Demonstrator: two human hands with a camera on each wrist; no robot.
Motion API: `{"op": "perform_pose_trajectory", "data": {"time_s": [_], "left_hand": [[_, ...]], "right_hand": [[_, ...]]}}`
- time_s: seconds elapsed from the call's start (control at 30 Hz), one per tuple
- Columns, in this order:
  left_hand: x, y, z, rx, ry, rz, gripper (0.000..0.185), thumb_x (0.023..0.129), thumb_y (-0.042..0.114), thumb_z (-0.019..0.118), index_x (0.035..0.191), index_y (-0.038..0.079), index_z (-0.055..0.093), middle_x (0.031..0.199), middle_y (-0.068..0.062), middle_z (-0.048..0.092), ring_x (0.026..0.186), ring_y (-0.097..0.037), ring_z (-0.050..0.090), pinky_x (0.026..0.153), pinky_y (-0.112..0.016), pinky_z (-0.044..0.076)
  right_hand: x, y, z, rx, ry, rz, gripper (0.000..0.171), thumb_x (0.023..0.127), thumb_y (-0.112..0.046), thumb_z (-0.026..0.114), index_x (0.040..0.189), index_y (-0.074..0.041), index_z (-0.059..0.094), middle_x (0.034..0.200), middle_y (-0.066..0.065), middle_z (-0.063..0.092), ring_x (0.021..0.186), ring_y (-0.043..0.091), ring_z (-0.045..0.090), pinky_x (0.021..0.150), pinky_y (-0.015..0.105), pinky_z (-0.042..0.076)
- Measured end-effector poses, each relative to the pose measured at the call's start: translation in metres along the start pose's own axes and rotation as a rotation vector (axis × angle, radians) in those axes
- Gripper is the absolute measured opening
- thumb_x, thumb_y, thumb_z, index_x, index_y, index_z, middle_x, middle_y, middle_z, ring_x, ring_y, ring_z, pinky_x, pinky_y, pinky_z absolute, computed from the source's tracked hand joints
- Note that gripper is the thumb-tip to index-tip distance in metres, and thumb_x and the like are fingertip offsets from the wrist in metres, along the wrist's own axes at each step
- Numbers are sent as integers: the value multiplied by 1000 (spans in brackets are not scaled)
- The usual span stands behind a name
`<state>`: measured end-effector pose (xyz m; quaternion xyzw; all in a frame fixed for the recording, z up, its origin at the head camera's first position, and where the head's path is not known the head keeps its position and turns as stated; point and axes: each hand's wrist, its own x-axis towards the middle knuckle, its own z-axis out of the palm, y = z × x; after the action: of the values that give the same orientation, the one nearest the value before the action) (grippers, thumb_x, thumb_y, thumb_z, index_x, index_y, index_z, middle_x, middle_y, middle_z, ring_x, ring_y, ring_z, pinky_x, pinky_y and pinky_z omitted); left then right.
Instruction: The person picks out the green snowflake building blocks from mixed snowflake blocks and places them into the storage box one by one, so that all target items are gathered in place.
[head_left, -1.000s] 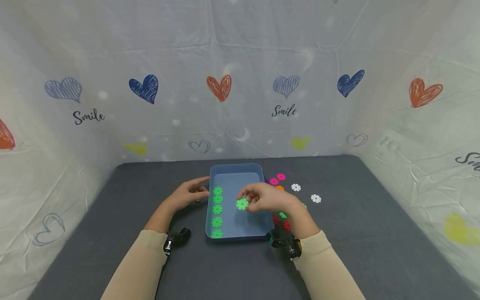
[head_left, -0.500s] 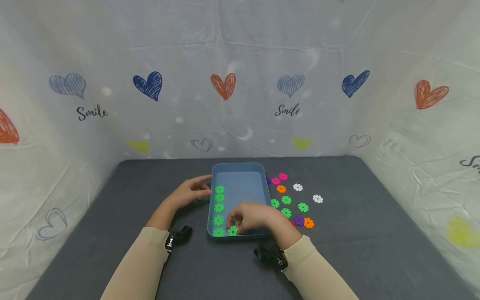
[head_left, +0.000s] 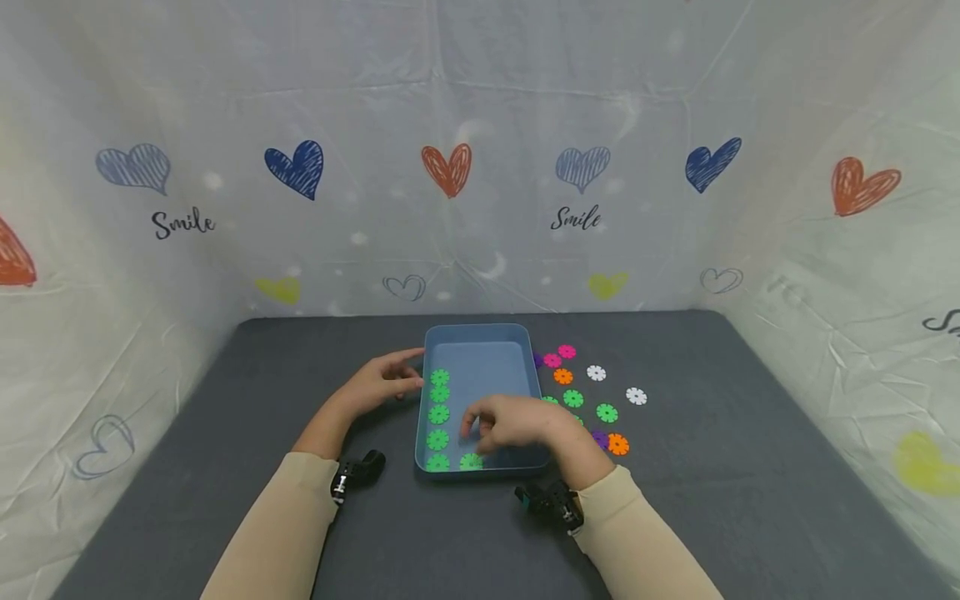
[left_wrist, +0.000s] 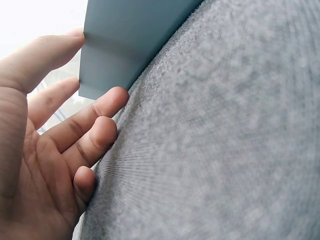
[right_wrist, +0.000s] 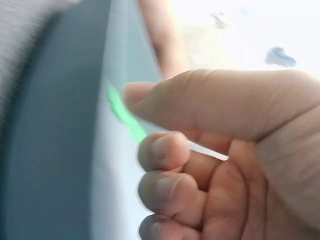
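Observation:
A blue tray (head_left: pixel 491 362) lies on the dark table, with a column of green notched plastic discs (head_left: pixel 438 414) along its left side. One more green disc (head_left: pixel 471 462) lies at its near edge, right of that column. Just above and right of this disc is my right hand (head_left: pixel 513 421), fingers loosely bent, nothing held. The right wrist view is blurred; there the green disc (right_wrist: pixel 122 115) shows just past the thumb tip. My left hand (head_left: pixel 381 385) touches the tray's left wall (left_wrist: pixel 112 50) with thumb and fingertips, other fingers resting on the cloth.
Right of the tray lie loose notched discs: green (head_left: pixel 607 412), white (head_left: pixel 596 372), pink (head_left: pixel 567 352), orange (head_left: pixel 618 444) and purple (head_left: pixel 600 439). My right forearm overlaps some of them. A printed curtain (head_left: pixel 495 242) hangs behind the table.
My right hand carried a green disc from mid-tray to the near edge, set it beside the column's lowest disc, then let go and lifted slightly. The left hand stayed at the tray's side.

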<state>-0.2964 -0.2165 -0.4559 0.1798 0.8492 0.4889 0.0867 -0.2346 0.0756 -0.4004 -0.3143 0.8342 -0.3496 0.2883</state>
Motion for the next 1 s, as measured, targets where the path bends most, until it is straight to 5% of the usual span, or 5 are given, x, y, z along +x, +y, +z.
{"op": "perform_pose_trajectory", "data": {"time_s": [0.27, 0.5, 0.6, 0.83, 1.0], "left_hand": [[-8, 21, -1, 1, -21, 16, 63, 99, 11, 69, 154, -3, 41, 110, -20, 68, 96, -41, 62, 81, -49, 52], [0, 1, 1, 14, 13, 14, 67, 98, 20, 73, 156, 5, 43, 110, -14, 69, 91, -31, 64, 78, -44, 52], [1, -2, 1, 19, 15, 12, 68, 97, 23, 75, 155, 8, 45, 109, -12, 69, 89, -26, 64, 78, -42, 52], [-1, 1, 0, 18, 3, 11, 67, 96, 26, 75, 155, 10, 46, 109, -11, 69, 86, -24, 63, 78, -40, 51], [-5, 12, 0, 16, 1, 8, 66, 97, 21, 74, 155, 6, 45, 109, -14, 69, 87, -29, 63, 79, -42, 51]], "right_hand": [[-38, 21, -46, 51, 308, 44, 26, 98, -8, 57, 121, -3, 68, 74, 1, 51, 59, 15, 36, 59, 32, 36], [-65, 55, -70, 64, 473, 135, 26, 98, -12, 63, 121, 0, 67, 90, 7, 57, 74, 21, 48, 64, 35, 41], [-70, 69, -72, 69, 498, 202, 26, 97, -9, 63, 121, 0, 68, 92, 7, 56, 80, 22, 49, 68, 36, 42], [-72, 94, -65, 125, 439, 340, 32, 91, 0, 71, 123, 1, 66, 66, 0, 42, 60, 15, 37, 63, 33, 37], [-67, 100, -62, 65, 471, 364, 30, 88, -1, 77, 116, 1, 69, 71, 2, 47, 65, 18, 43, 63, 33, 39]]}}
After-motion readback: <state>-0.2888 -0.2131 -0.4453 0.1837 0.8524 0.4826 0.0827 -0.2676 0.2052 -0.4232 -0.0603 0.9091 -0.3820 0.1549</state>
